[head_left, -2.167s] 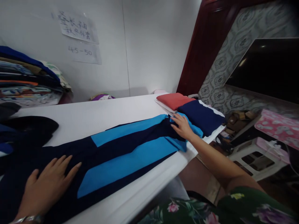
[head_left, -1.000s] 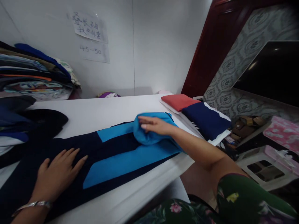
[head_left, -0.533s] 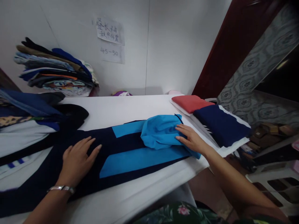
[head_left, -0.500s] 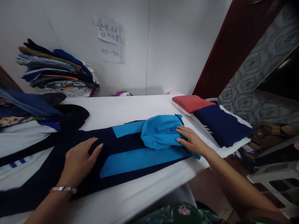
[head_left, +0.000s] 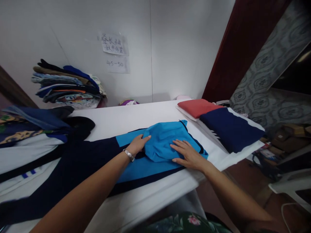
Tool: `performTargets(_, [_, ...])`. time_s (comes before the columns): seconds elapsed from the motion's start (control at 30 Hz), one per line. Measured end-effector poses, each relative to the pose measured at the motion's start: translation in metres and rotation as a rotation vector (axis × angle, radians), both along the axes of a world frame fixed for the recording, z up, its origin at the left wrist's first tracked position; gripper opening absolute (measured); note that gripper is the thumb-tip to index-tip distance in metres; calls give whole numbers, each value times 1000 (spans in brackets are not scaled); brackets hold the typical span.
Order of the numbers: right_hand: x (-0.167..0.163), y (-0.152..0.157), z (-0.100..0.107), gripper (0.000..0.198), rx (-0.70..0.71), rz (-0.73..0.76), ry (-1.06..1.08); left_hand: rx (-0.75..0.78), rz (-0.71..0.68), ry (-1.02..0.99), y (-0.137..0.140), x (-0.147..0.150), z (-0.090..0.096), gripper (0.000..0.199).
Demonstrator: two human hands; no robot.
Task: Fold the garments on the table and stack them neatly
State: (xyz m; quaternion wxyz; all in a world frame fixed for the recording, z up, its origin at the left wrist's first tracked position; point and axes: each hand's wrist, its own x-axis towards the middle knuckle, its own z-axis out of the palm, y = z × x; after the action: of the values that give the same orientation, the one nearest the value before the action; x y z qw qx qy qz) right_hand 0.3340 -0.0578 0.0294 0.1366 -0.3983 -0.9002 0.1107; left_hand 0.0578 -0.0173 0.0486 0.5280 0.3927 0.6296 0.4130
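Leftmost, a loose heap of blue denim, leopard-print and white cloth [head_left: 34,124] lies along the left end of the white-covered table [head_left: 116,118]. Behind it, near the back left corner, rises a tall stack of folded clothes [head_left: 68,89] in black, brown, blue and grey. A long dark-navy and bright-blue fabric garment [head_left: 87,155] runs from the left end, beside the heap, toward the right end, with its lower side near the front edge. Above the back edge, two white paper sheets with handwriting [head_left: 116,44] hang on the pale wall, and a purple and white bundle [head_left: 129,102] shows just past that edge.

The left hand [head_left: 137,144], a silver bracelet [head_left: 128,155] at its wrist, touches the left border of the garment's bunched bright-blue section [head_left: 161,139]; its fingers are drawn together, though I cannot tell whether they pinch the cloth. The right hand [head_left: 187,154] rests on that same section, palm down, fingers extended and slightly spread, gripping nothing. Toward the back right corner sits a folded coral-red cloth [head_left: 195,107]; touching it, a folded navy cloth [head_left: 232,129] lies by the right edge.
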Motion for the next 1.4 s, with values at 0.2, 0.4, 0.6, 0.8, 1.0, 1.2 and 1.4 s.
performTargets(0.2, [-8, -6, -7, 67, -70, 47, -9, 9, 95, -443, 7, 7, 3, 27])
performTargets(0.4, [-15, -9, -20, 67, -141, 95, -77, -103, 330, -442, 6, -2, -25, 24])
performTargets(0.6, [-21, -10, -19, 63, -75, 53, -60, 204, 333, 163, 12, -25, -22, 35])
performTargets(0.8, [-40, -10, -31, 59, -81, 85, -93, 661, -25, 1067, -5, 3, 4, 48])
performTargets(1.0, [-44, -21, -29, 57, -37, 81, -88, 494, -408, 1332, -1, 19, -39, 60])
performTargets(1.2, [7, -25, -6, 49, 254, -123, 41, 439, -422, 1356, 6, 6, -61, 64])
performTargets(1.4, [45, 0, -47, 62, 127, -442, 35, 440, -427, 1375, 5, 7, -57, 65])
